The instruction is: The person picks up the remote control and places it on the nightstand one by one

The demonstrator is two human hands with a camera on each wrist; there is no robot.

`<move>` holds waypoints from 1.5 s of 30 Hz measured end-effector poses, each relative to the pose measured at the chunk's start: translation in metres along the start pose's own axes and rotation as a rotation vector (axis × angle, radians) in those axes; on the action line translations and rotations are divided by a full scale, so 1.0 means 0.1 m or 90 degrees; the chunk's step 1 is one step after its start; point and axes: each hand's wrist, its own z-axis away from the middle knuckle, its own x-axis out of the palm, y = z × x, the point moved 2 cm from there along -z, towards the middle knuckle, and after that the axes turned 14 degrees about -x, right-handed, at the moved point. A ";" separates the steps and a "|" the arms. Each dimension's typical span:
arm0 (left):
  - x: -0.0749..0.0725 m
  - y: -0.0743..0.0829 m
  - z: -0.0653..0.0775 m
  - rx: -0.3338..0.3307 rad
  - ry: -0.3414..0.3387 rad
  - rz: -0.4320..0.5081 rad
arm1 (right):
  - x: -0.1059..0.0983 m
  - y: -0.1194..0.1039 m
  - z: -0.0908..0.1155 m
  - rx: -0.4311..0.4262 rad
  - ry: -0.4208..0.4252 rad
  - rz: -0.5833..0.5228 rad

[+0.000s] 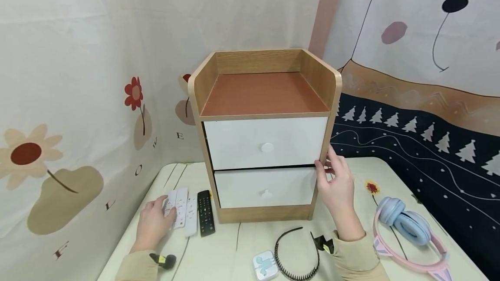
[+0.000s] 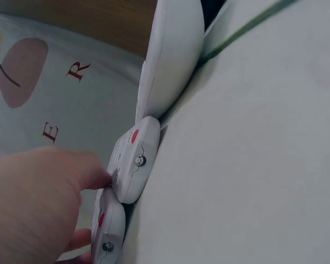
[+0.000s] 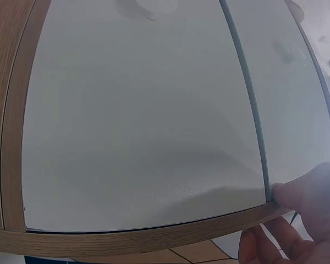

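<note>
A small wooden cabinet (image 1: 265, 214) with two white drawers stands in the middle of the table. Its upper drawer (image 1: 234, 146) and lower drawer (image 1: 238, 190) are closed, each with a round white knob. My right hand (image 1: 337, 181) grips the cabinet's right edge, thumb at the front near the gap between the drawers, fingers round the side. Left of the cabinet, my left hand (image 1: 153, 222) has thumb and fingers about the leftmost white remote control (image 2: 107, 225). A second white remote control (image 2: 135, 159) lies against it, the thumb tip at its edge.
Another white remote control (image 1: 191, 216) and a black remote control (image 1: 205, 214) lie beside the cabinet. In front are boxed earphones (image 1: 265, 265) and a black toothed headband (image 1: 287, 272). Pink and blue cat-ear headphones (image 1: 414, 228) lie at the right. Printed fabric walls (image 1: 129, 34) stand behind.
</note>
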 end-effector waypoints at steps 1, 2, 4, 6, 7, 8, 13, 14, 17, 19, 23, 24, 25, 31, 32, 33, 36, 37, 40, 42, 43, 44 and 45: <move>0.00 0.00 0.00 0.003 0.004 -0.004 | 0.00 0.00 0.00 -0.001 0.000 0.000; 0.00 -0.01 0.00 0.006 0.009 -0.006 | 0.00 0.00 0.00 -0.001 -0.001 0.000; 0.00 -0.01 0.00 0.012 0.022 -0.014 | 0.00 0.00 0.00 -0.001 -0.001 0.001; 0.00 -0.02 0.00 0.010 0.033 -0.022 | 0.00 0.00 -0.01 0.000 -0.001 0.001; 0.00 -0.02 0.00 0.010 0.037 -0.026 | 0.00 -0.01 -0.01 0.001 -0.001 0.001; 0.00 -0.02 0.00 0.007 0.041 -0.031 | 0.00 -0.01 -0.01 0.002 -0.002 0.001; -0.04 -0.02 0.01 -0.013 0.034 -0.058 | 0.00 -0.02 -0.01 0.008 -0.005 -0.001; -0.05 -0.02 0.01 -0.016 0.031 -0.062 | 0.00 -0.02 -0.01 0.009 -0.005 -0.001; -0.07 0.01 0.02 -0.015 0.026 -0.063 | -0.01 -0.02 -0.02 0.009 -0.005 0.001; -0.08 0.02 0.02 -0.010 0.027 -0.058 | -0.02 -0.02 -0.02 0.009 -0.003 0.002; -0.08 0.01 0.02 -0.022 0.043 -0.040 | -0.01 -0.02 -0.02 0.006 -0.003 0.000; -0.09 0.01 0.02 -0.025 0.050 -0.034 | -0.01 -0.02 -0.01 0.005 -0.004 -0.001; -0.09 0.00 0.03 -0.029 0.055 -0.028 | 0.00 -0.02 -0.01 0.005 -0.005 -0.001; -0.16 0.10 0.09 -0.017 0.114 0.020 | 0.01 -0.02 0.00 0.003 -0.005 0.005; -0.18 0.13 0.11 -0.014 0.127 0.026 | 0.01 -0.03 0.00 0.003 -0.005 0.005; -0.20 0.17 0.12 -0.009 0.142 0.032 | 0.01 -0.03 0.00 0.003 -0.006 0.004; -0.29 0.30 0.18 0.023 0.193 0.049 | 0.02 -0.04 -0.01 0.003 -0.007 0.002; -0.33 0.36 0.20 0.034 0.208 0.055 | 0.02 -0.04 -0.01 0.004 -0.007 0.001; -0.46 0.52 0.25 0.079 0.254 0.072 | 0.02 -0.05 0.00 0.006 -0.005 0.002; -0.55 0.63 0.28 0.105 0.280 0.082 | 0.01 -0.05 0.00 0.009 -0.004 0.003; -0.60 0.69 0.29 0.116 0.289 0.087 | 0.01 -0.05 0.00 0.010 -0.004 0.002; -0.65 0.75 0.30 0.126 0.299 0.091 | 0.00 -0.05 0.00 0.010 -0.004 0.003; -0.70 0.81 0.31 0.135 0.309 0.095 | 0.00 -0.05 0.00 0.010 -0.004 0.003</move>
